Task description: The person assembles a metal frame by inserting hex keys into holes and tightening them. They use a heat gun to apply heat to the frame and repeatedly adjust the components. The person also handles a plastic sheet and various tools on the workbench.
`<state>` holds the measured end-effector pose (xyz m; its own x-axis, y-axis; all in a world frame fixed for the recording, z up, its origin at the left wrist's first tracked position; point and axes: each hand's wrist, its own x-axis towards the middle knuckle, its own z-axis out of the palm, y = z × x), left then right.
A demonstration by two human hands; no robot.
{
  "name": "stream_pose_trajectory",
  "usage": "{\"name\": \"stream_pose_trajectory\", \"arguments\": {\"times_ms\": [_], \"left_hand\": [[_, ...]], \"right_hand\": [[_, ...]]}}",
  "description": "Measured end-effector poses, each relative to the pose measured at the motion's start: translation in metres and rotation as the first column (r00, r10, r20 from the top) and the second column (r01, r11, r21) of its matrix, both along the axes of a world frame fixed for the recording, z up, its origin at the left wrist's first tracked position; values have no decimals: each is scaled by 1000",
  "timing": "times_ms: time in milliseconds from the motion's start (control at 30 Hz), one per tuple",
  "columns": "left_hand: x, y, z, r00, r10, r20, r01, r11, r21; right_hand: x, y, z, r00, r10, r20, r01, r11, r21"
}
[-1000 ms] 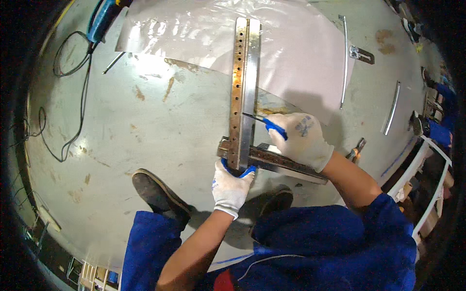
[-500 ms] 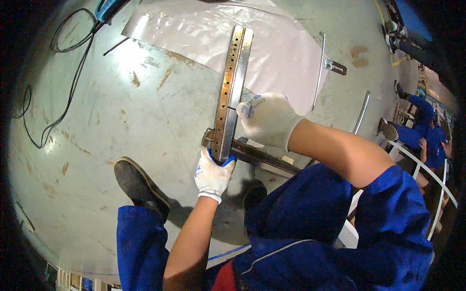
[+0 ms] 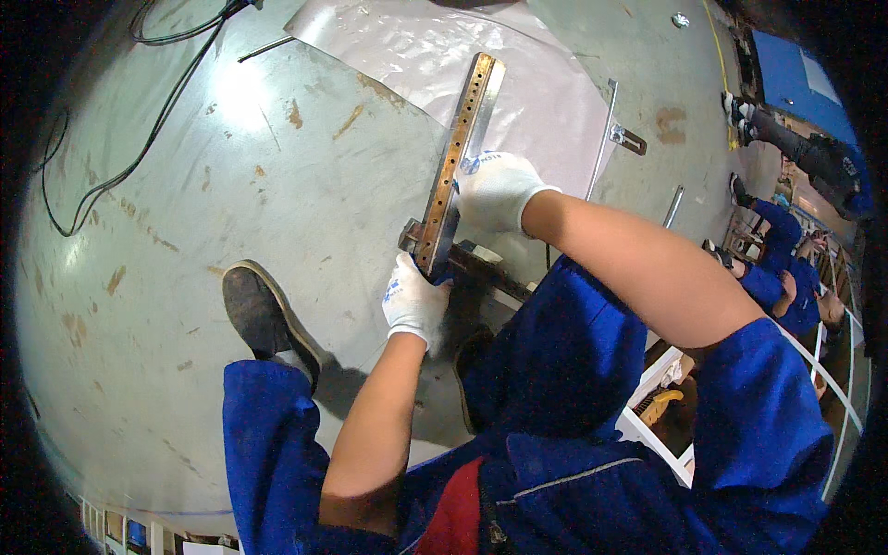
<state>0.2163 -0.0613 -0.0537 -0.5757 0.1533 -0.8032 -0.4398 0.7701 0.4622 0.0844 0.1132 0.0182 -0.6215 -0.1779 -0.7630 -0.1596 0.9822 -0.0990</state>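
A long metal bar (image 3: 455,153) with a row of holes and brownish rust slants away from me, its near end resting over a dark steel beam (image 3: 492,274). Around that near end is my left hand (image 3: 413,298), in a white glove with blue palm, closed on the bar. My right hand (image 3: 499,192), gloved likewise, is closed at the bar's right side, about midway along. Whatever its fingers hold is hidden behind the glove.
Beyond the bar lies a shiny plastic sheet (image 3: 398,46). A thin metal rod (image 3: 605,139) and slotted bracket (image 3: 629,140) lie to the right. Black cable (image 3: 139,166) loops at left. My shoe (image 3: 254,310) stands near. Other people (image 3: 786,268) are at far right.
The view has shifted, and the bar and hands appear slightly higher. My right hand stays beside the bar; the thin dark tip that showed between it and the bar no longer shows.
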Motion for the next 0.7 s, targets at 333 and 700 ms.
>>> {"name": "stream_pose_trajectory", "arguments": {"times_ms": [333, 700], "left_hand": [[0, -2, 2, 999, -9, 52, 8, 1000, 7], [-8, 3, 9, 992, -25, 125, 20, 999, 35]], "right_hand": [[-14, -10, -5, 985, -131, 115, 124, 990, 71], [-11, 1, -10, 993, 56, 100, -56, 998, 1]]}}
